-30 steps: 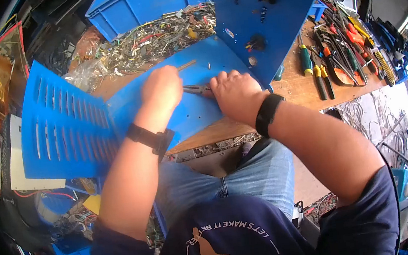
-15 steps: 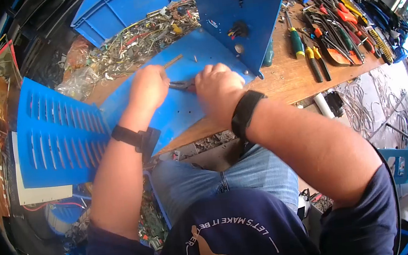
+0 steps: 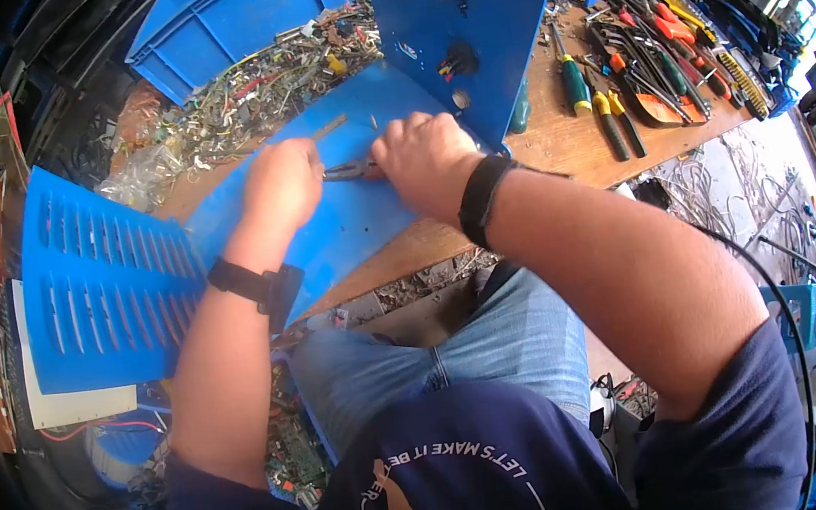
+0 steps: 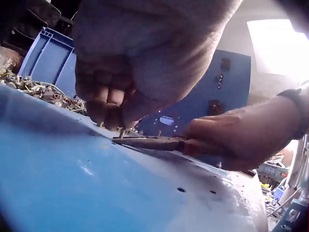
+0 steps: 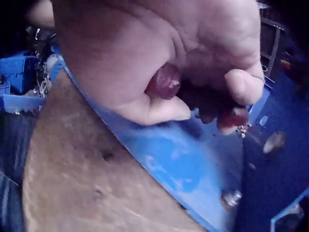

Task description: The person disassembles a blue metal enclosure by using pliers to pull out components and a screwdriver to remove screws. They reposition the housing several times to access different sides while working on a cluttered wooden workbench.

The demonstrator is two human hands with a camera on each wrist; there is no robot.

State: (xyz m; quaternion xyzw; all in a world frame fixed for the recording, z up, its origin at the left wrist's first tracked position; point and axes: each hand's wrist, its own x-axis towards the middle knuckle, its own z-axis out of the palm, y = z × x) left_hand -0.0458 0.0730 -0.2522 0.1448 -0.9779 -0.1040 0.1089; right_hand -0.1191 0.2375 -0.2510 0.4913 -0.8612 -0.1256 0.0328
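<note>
A bent blue sheet-metal panel (image 3: 327,254) lies on the wooden bench, one side standing up, the other a slotted flap (image 3: 109,279). My right hand (image 3: 427,152) grips pliers (image 3: 350,170), their dark red handles (image 5: 166,82) showing between thumb and fingers. The metal nose (image 4: 145,142) points left, low over the panel. At its tip, my left hand (image 3: 284,183) has curled fingers (image 4: 104,108) around a small brass-coloured piece (image 4: 121,132), mostly hidden; I cannot tell its kind. A thin brass-coloured strip (image 3: 328,127) lies just beyond the left hand.
Screwdrivers, pliers (image 3: 617,120) and other hand tools cover the bench's right side. Behind the panel spreads a heap of small scrap parts (image 3: 288,82) beside a blue crate (image 3: 241,22). The upright blue side (image 3: 494,34) rises just past my right hand. The wooden bench edge (image 3: 409,260) runs in front.
The head view has shifted, so panel, bench and hands all appear farther left. Against the panel, both hands and the pliers stay in nearly the same place, with the grips unchanged.
</note>
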